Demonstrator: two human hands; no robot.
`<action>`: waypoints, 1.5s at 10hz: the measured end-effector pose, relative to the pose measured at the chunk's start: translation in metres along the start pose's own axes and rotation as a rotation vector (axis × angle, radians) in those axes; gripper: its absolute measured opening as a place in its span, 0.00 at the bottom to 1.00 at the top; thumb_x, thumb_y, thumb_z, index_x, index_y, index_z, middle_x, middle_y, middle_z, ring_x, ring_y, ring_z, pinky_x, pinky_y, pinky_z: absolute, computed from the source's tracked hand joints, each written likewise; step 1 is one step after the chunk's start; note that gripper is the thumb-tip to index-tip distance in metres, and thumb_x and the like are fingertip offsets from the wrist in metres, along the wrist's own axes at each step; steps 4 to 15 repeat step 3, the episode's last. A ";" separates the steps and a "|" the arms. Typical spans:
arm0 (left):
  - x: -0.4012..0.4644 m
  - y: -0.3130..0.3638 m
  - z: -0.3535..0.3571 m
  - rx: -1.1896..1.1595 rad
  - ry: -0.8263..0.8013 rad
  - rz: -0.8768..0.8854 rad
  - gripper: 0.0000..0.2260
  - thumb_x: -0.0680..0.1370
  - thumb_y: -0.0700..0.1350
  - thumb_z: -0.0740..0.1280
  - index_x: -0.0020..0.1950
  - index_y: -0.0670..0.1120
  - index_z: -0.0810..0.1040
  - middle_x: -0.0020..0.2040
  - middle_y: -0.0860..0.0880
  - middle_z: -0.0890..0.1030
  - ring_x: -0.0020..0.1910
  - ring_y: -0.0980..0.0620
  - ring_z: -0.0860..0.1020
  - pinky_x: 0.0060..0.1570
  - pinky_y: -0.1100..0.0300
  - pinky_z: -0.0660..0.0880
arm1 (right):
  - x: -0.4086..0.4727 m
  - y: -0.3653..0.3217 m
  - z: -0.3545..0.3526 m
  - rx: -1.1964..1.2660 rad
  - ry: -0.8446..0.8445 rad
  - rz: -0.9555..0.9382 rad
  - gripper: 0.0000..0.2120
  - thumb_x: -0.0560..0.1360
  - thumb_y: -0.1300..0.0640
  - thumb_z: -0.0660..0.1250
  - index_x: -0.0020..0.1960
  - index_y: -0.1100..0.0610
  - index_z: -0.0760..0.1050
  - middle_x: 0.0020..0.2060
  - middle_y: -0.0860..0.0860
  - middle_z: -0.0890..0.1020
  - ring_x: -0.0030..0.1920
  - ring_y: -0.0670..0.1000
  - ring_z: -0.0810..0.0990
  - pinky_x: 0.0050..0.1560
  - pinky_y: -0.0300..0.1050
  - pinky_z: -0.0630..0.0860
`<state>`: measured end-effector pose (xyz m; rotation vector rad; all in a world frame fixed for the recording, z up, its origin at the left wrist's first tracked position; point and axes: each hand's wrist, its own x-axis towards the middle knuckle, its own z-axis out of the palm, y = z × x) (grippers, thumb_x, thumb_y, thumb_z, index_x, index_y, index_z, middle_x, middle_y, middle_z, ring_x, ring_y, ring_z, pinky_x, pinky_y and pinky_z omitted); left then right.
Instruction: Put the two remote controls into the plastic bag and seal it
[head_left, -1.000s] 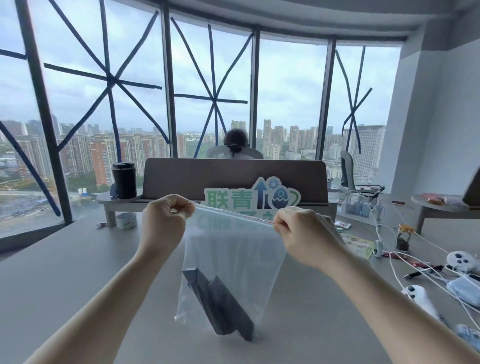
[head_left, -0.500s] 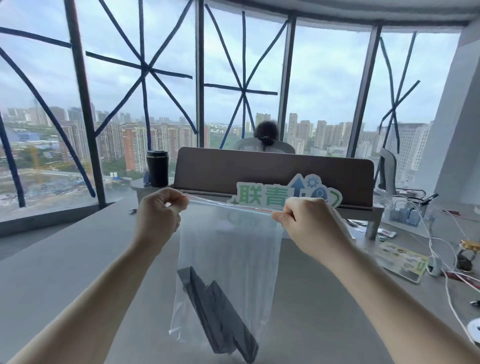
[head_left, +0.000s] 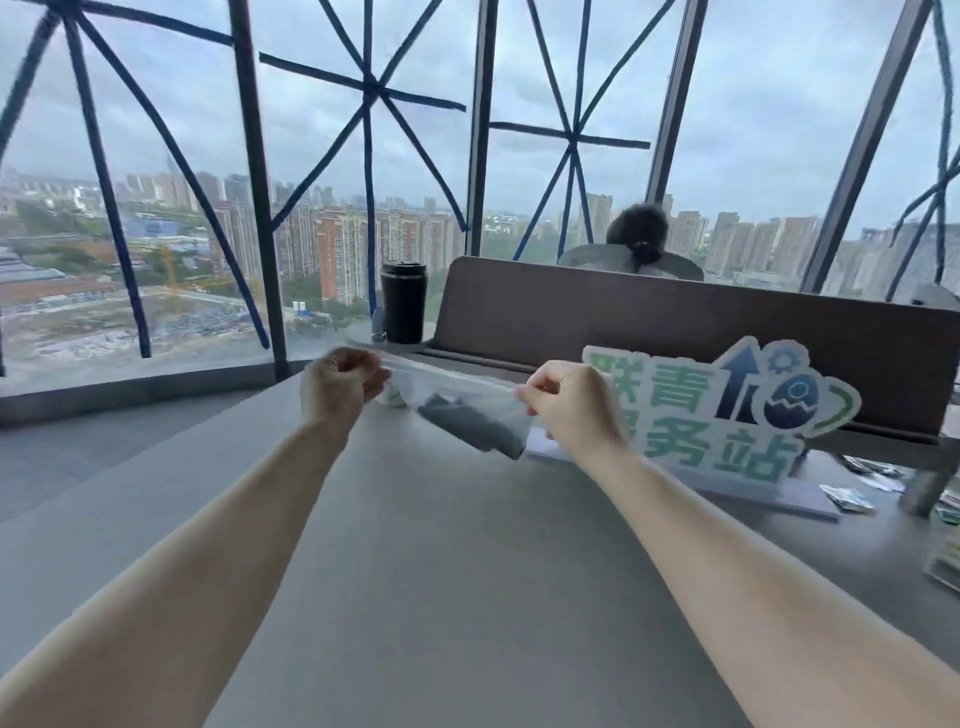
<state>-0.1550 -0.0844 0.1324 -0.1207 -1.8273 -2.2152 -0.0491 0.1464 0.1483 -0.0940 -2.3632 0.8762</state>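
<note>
Clear, limp plastic bag (head_left: 457, 387), sagging at frame centre under two dark remote controls (head_left: 475, 428), is being pinched along its strip by left hand (head_left: 340, 387) and right hand (head_left: 569, 408), the best hold.

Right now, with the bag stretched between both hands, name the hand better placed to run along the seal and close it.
Right. The right hand pinches the clear plastic bag at one end of its top strip, over the dark remotes; the left hand anchors the other end. Nearly even, though.

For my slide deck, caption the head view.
Both hands stretch the bag, remotes inside, over the desk.
</note>
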 end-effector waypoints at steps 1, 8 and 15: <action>-0.013 -0.048 -0.026 0.060 0.000 -0.063 0.03 0.75 0.34 0.65 0.43 0.40 0.77 0.37 0.42 0.80 0.31 0.55 0.81 0.38 0.64 0.81 | -0.033 0.021 0.033 -0.021 -0.142 0.045 0.11 0.71 0.53 0.72 0.32 0.57 0.81 0.30 0.52 0.85 0.29 0.51 0.78 0.36 0.45 0.76; -0.065 -0.099 -0.067 0.228 -0.016 -0.134 0.05 0.76 0.34 0.64 0.50 0.38 0.76 0.39 0.39 0.77 0.35 0.45 0.77 0.34 0.60 0.77 | -0.094 0.028 0.035 0.093 -0.479 0.161 0.06 0.72 0.52 0.70 0.42 0.55 0.82 0.35 0.52 0.87 0.24 0.53 0.79 0.37 0.47 0.79; -0.065 -0.099 -0.067 0.228 -0.016 -0.134 0.05 0.76 0.34 0.64 0.50 0.38 0.76 0.39 0.39 0.77 0.35 0.45 0.77 0.34 0.60 0.77 | -0.094 0.028 0.035 0.093 -0.479 0.161 0.06 0.72 0.52 0.70 0.42 0.55 0.82 0.35 0.52 0.87 0.24 0.53 0.79 0.37 0.47 0.79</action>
